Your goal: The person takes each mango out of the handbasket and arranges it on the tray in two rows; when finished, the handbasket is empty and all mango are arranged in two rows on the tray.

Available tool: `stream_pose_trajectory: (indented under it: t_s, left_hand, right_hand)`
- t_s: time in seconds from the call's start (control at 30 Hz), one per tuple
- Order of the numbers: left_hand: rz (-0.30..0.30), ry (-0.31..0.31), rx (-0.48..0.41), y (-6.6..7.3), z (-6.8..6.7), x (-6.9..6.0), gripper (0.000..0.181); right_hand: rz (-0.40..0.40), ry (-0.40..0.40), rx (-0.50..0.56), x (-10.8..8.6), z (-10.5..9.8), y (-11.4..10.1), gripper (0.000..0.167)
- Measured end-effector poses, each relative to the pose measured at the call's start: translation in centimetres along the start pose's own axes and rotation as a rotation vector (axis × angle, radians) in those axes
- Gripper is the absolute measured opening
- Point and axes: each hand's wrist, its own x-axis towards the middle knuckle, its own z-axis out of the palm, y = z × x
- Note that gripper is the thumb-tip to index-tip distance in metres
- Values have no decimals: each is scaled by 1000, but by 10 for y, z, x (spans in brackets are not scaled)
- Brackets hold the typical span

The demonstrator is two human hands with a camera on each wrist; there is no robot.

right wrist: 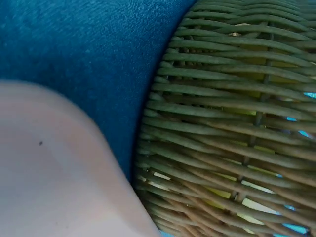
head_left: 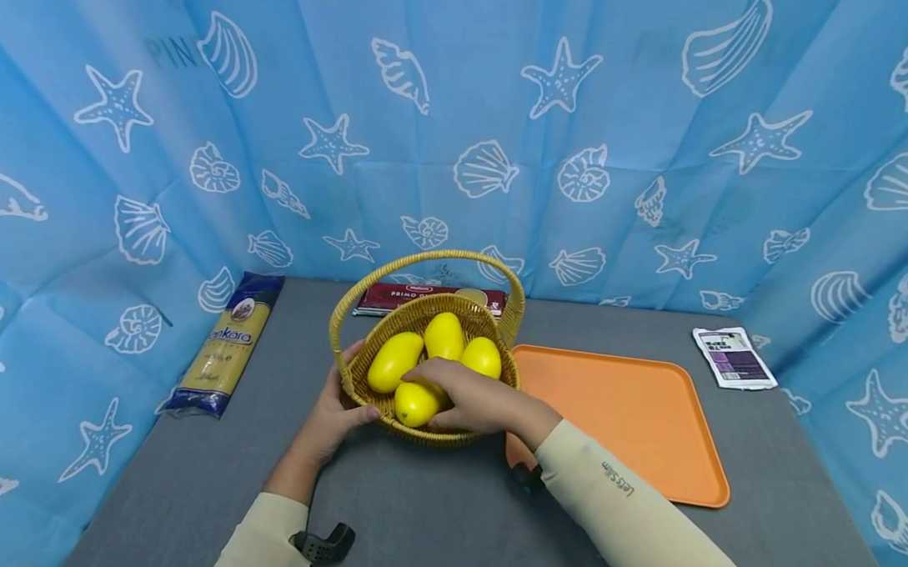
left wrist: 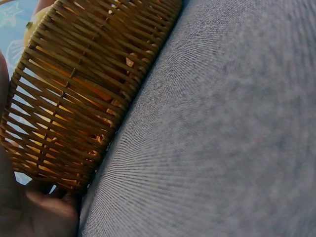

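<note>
A woven wicker basket (head_left: 449, 438) with a tall arched handle stands on the grey table, holding several smooth yellow mangoes (head_left: 394, 362). My left hand (head_left: 332, 417) holds the basket's left side, thumb at the front rim and fingers round the outer wall. Inside the basket, my right hand (head_left: 476, 397) grips the front mango (head_left: 414, 405) from above and the right. Part of that mango is covered by the hand. In the left wrist view, left fingers (left wrist: 49, 207) lie against the basket wall. The right wrist view shows mostly weave; the fingertips are out of sight there.
An orange tray (head_left: 614, 423) lies right of the basket, partly beneath my right forearm. A pasta packet (head_left: 227, 342) lies at left, a dark red packet (head_left: 371, 299) behind the basket, and a white-and-purple sachet (head_left: 735, 358) at far right. A blue curtain (head_left: 461, 92) borders the table.
</note>
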Motion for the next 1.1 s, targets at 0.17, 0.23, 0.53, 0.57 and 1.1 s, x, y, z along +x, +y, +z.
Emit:
stream_pose_trajectory:
  t_s: [0.17,0.23,0.53,0.57,1.1]
  left_hand:
    - [-3,4,3,-1,0,0,99]
    - [-8,6,2,-1,0,0,99]
    - [-11,13,9,-2,0,0,97]
    - [-8,13,12,-2,0,0,96]
    - [-21,29,21,-1,-1,1,97]
  right_hand:
    - [6,-13,-8,-1,-2,-1,65]
    - [21,4,9,-2,-3,-2,66]
    - [56,183,174,-13,1,-2,69]
    - [46,208,181,-14,1,-2,69]
    - [63,403,395,-46,3,0,72]
